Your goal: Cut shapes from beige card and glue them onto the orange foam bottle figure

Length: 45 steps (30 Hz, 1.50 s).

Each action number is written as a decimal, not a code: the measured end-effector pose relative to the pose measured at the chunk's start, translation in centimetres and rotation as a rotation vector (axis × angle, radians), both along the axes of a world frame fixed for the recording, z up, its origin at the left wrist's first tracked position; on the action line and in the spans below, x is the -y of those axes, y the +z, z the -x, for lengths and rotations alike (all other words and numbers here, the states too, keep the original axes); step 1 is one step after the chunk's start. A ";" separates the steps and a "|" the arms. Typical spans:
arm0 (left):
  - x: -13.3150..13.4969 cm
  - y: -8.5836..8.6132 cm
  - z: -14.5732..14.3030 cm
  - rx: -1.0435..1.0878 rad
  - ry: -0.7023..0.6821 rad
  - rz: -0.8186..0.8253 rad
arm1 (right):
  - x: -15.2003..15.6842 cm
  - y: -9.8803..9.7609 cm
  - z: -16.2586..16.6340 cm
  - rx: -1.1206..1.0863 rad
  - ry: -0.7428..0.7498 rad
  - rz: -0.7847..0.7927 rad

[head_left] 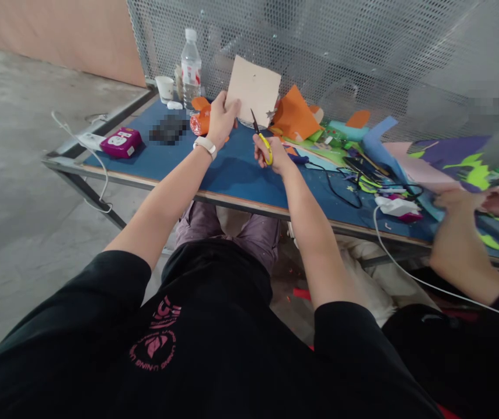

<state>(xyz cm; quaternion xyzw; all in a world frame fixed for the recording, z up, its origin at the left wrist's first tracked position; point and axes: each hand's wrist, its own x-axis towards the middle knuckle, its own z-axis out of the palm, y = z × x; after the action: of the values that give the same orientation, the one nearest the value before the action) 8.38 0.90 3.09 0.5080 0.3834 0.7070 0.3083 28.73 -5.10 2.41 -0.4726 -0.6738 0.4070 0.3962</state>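
Head view: we look down at our two arms over a blue bench (232, 174).
Left hand (222, 119): our grip is closed on the bottom left corner of a tan card (253, 87). The thumb lies on the front of it.
Card: it is up in the air above the far side of the bench, standing nearly straight, tipped a little. We see a tiny hole near its top.
Right hand (273, 156): our fingers are through the yellow handles of the scissors (262, 137), and they hold them tight.
Scissors: the blades point up and away from us. The tips are just under the bottom edge of the card. We cannot tell if the blades are apart or together.
Wrist: a white band (206, 145) sits on our left wrist.
Behind the left hand: an orange roll (200, 122) lies on the bench, partly hidden by the hand.
Far left of the bench: a pink box (122, 142) lies near the corner, next to a white plug strip (90, 139).
Back edge: a water bottle (191, 70) stands beside a small white cup (164, 88).
Right of the card: an orange sheet (295, 116) leans up, with green, blue and purple scraps (450, 154) spread past it.
Wires: a black cord (341, 195) and a white cord (406, 270) lie by a white charger (395, 206).
Far right: another person's hands (471, 206) touch the coloured paper there.
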 end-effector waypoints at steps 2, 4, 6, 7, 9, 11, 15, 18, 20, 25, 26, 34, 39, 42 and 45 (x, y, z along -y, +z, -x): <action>0.0 0.0 -0.1 0.025 -0.002 -0.011 | -0.4 -0.3 -0.1 -0.014 0.006 -0.011; 0.0 -0.2 -0.1 0.035 -0.011 -0.013 | -1.0 -0.7 -0.3 -0.038 0.023 -0.037; 0.0 -0.3 -0.1 0.044 -0.029 -0.011 | -1.5 -1.1 -0.6 -0.063 0.041 -0.072; 0.0 -0.4 -0.1 0.046 -0.045 -0.003 | -1.6 -1.3 -0.7 -0.071 0.048 -0.088; 0.0 -0.4 -0.1 0.046 -0.082 0.013 | -1.7 -1.3 -0.7 -0.070 0.047 -0.111; -0.1 -0.4 -0.2 0.042 -0.111 0.036 | -1.4 -1.1 -0.6 -0.056 0.017 -0.115; -0.4 -0.6 -0.3 0.047 -0.130 0.050 | -0.6 -0.4 -0.2 -0.049 -0.067 -0.099; -0.6 -0.8 -0.2 0.044 -0.133 0.042 | -0.2 -0.1 0.0 -0.067 -0.075 -0.097; -0.6 -0.8 -0.3 0.038 -0.142 0.039 | -0.1 0.2 0.1 -0.076 -0.076 -0.100; -0.4 -0.9 -0.7 0.015 -0.191 0.097 | 0.6 0.9 0.5 -0.046 -0.065 -0.079; -0.2 -0.9 -0.7 0.009 -0.202 0.107 | 0.7 1.0 0.5 -0.037 -0.064 -0.080; 2.5 0.1 -0.9 0.011 -0.324 0.151 | -0.8 -0.2 -0.1 -0.084 -0.109 -0.175; 3.4 0.3 -0.9 -0.027 -0.375 0.163 | -0.4 0.1 -0.1 -0.061 -0.138 -0.141; 3.3 0.1 -0.9 -0.020 -0.404 0.178 | -0.5 0.0 -0.2 -0.079 -0.142 -0.144; 3.2 0.0 -1.0 -0.019 -0.395 0.195 | -1.3 -0.7 -0.5 -0.105 -0.145 -0.154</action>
<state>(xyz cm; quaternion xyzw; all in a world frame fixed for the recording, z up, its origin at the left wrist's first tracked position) 9.40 -2.28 3.10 0.5477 0.3459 0.5878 0.4846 29.19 -3.82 1.68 -0.4663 -0.6454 0.3483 0.4947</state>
